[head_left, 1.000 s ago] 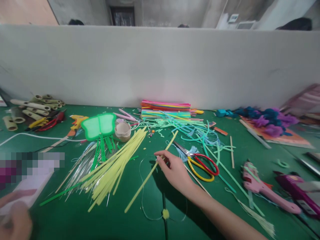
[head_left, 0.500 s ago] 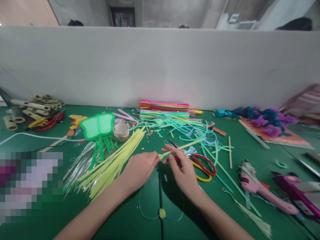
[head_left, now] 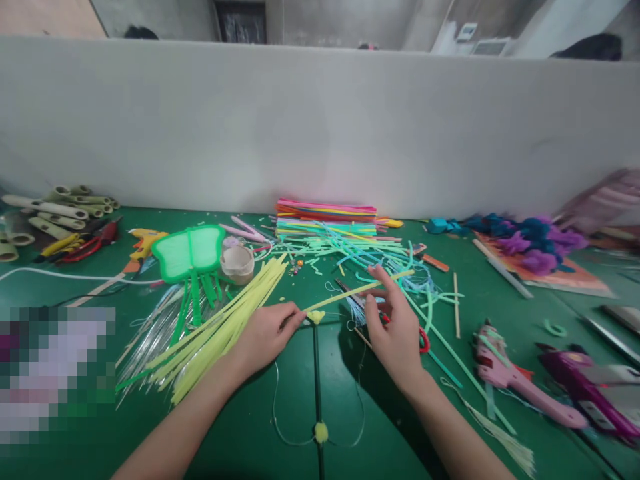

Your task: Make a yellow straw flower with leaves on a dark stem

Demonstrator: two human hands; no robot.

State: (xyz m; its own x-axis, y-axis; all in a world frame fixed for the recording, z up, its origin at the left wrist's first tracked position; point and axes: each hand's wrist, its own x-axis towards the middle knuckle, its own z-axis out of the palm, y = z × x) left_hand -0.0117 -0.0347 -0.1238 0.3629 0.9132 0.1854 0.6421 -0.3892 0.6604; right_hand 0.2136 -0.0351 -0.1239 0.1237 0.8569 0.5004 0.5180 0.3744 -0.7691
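My left hand (head_left: 265,333) pinches the near end of a pale yellow strip (head_left: 357,291), which slants up and to the right over the green table (head_left: 90,427). My right hand (head_left: 395,330) holds the same strip further along, thumb and fingers closed around it. Right by my left fingertips sits a small yellow pompom (head_left: 316,317) at the top of a dark stick (head_left: 317,373) that runs toward me, with a thin wire loop (head_left: 275,413) and a second yellow pompom (head_left: 321,433) lower down. Red and yellow scissors (head_left: 424,341) lie partly under my right hand.
A bundle of yellow strips (head_left: 220,327) lies left of my hands, with a green butterfly fan (head_left: 190,252) and a tape roll (head_left: 237,263) behind it. Coloured strips (head_left: 327,217) are stacked at the grey wall. Pink glue guns (head_left: 520,377) lie at the right, paper tubes (head_left: 55,210) far left.
My left hand came in and took the strip's near end. My right hand slid along the strip to the right, and the strip's end now rests at the upper pompom.
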